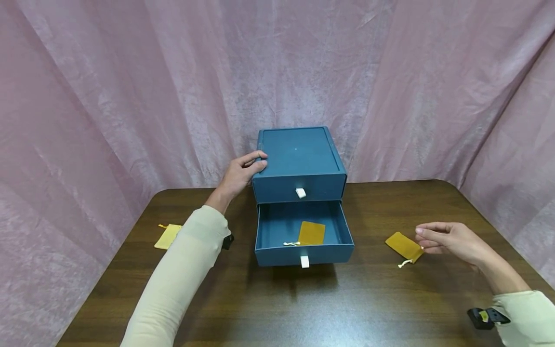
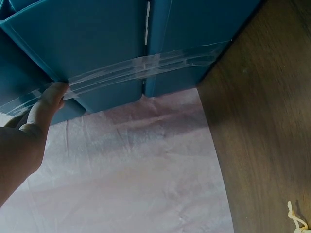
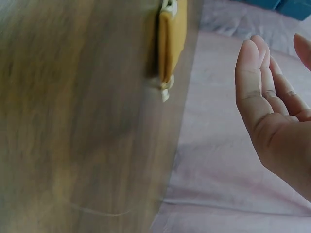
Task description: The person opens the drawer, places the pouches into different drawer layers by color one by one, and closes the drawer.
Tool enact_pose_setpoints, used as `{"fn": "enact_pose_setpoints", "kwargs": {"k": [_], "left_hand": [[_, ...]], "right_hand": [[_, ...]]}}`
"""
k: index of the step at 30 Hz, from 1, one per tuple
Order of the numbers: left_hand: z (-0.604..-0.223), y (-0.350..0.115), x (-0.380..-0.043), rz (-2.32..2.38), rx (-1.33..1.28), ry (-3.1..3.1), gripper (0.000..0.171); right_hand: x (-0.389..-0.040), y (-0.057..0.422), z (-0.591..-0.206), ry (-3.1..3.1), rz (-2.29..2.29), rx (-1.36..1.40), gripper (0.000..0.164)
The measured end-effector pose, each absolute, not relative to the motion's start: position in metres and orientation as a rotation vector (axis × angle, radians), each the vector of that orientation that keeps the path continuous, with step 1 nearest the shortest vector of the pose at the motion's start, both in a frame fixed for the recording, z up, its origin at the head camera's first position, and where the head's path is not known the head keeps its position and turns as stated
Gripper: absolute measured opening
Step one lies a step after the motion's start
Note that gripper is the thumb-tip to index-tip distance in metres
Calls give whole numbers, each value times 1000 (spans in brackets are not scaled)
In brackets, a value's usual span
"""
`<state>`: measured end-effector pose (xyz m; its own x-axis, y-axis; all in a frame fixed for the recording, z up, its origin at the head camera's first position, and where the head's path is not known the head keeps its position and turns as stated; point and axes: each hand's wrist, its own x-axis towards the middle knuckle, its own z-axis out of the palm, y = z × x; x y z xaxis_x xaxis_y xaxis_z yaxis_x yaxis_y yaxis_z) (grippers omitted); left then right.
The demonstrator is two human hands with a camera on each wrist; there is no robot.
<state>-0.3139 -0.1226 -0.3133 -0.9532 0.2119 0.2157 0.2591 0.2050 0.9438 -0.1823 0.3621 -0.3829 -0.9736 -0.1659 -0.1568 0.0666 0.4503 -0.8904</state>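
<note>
So our right hand (image 1: pixel 451 239) hovers just beside the mustard pouch (image 1: pixel 404 246) lying flat on the table (image 1: pixel 390 299), right of the blue drawer box (image 1: pixel 299 166). Its fingers (image 3: pixel 260 73) are straight and relaxed, holding nothing yet. Our left hand (image 1: pixel 243 173) wraps its fingers around the box's top left corner. The pouch looks soft, light and floppy to us, so we'd pinch it mid-body or near the drawstring end. Another pouch (image 1: pixel 311 233) already sits in the pulled-out bottom drawer (image 1: pixel 264 231), and a paler one (image 1: pixel 167 236) lies far left.
</note>
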Motion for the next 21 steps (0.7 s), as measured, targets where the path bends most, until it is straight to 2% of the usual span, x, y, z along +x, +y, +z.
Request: {"fn": "enact_pose_setpoints", "kwargs": {"k": [5,13,21], "left_hand": [[-314,-122,-314,-1920,-479,-2404,34],[-315,-125,-316,-1923,-483,-2393,33],[-314,-125,-315,-1930,-469,-2392,32]], "right_hand": [[-184,373,-391,2430,-1585,-26,52],[-185,380,-396,2362,-1597,29,61],[-189,384,-405,2260,-1662,97,42]]}}
